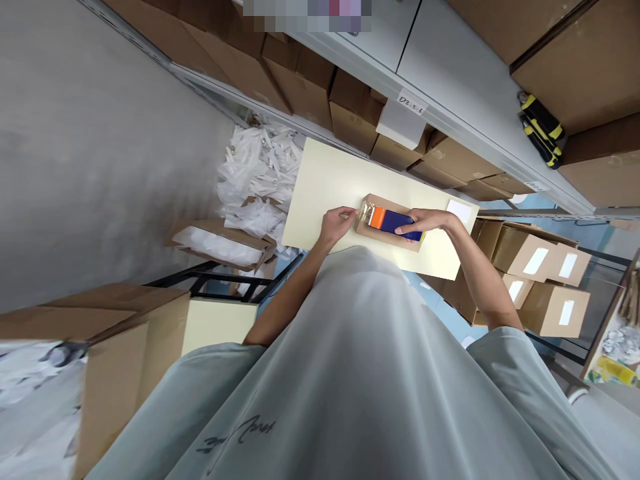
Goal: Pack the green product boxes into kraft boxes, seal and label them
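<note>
A small brown cardboard box (373,230) lies on a pale yellow table (320,180). On or in it rests a blue pack with an orange end (393,221). My right hand (425,220) lies over the blue pack with its fingers closed on it. My left hand (337,223) is at the box's left end, fingers pinched on a clear plastic flap (361,213) there.
Shelves above hold brown cartons (300,80), a white label block (403,123) and a yellow-black tool (543,130). A heap of white plastic bags (260,173) lies left of the table. Labelled cartons (540,273) stand at the right, an open carton (115,360) at lower left.
</note>
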`<action>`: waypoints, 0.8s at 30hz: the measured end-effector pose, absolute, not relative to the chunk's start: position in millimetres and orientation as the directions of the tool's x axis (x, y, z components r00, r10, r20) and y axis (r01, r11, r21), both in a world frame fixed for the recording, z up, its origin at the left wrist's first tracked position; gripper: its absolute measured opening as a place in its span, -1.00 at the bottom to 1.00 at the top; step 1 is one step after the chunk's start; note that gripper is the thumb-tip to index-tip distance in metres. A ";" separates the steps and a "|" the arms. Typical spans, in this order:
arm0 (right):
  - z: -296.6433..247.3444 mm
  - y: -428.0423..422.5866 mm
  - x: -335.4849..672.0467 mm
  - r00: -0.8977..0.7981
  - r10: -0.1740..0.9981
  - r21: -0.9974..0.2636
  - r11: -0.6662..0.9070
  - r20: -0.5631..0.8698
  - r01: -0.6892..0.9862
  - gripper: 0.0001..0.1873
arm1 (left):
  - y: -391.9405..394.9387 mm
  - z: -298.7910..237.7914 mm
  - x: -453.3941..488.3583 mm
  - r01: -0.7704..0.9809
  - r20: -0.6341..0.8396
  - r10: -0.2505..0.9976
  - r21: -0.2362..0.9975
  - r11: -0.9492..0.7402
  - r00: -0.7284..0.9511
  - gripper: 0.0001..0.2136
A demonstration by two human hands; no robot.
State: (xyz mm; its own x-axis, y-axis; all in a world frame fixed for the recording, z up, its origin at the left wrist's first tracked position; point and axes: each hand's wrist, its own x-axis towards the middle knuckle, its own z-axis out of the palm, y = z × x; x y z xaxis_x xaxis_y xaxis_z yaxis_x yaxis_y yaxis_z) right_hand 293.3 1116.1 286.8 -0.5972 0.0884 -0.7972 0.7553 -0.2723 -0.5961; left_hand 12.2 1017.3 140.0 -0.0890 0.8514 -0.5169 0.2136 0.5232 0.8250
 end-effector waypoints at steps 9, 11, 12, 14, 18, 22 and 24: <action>289.0 1115.0 288.3 -0.590 0.061 -0.587 -0.223 -0.805 0.778 -0.24 | 1017.6 146.0 36.2 0.229 -0.517 0.834 0.802 0.551 -0.196 -0.82; 289.0 1111.6 289.0 -0.591 0.066 -0.590 -0.214 -0.804 0.779 -0.24 | 1015.7 143.8 38.7 0.174 -0.556 0.808 0.791 0.587 -0.197 -0.78; 289.4 1109.0 291.0 -0.592 0.066 -0.591 -0.215 -0.803 0.778 -0.23 | 1014.6 143.2 40.5 0.157 -0.575 0.796 0.782 0.603 -0.190 -0.76; 292.7 1102.3 300.7 -0.591 0.067 -0.589 -0.226 -0.804 0.776 -0.23 | 1012.9 142.8 45.0 0.147 -0.595 0.784 0.772 0.619 -0.177 -0.72; 313.6 1083.4 354.6 -0.527 0.076 -0.525 -0.292 -0.846 0.800 -0.16 | 1011.8 143.3 52.9 0.151 -0.561 0.804 0.793 0.591 -0.198 -0.73; 347.1 1060.1 444.2 -0.424 0.088 -0.430 -0.297 -0.902 0.853 -0.09 | 1012.2 142.3 55.9 0.173 -0.537 0.809 0.796 0.580 -0.237 -0.72; 358.8 1049.9 484.3 -0.410 0.079 -0.414 -0.298 -0.909 0.860 -0.09 | 1012.7 141.4 57.2 0.180 -0.530 0.808 0.795 0.579 -0.257 -0.72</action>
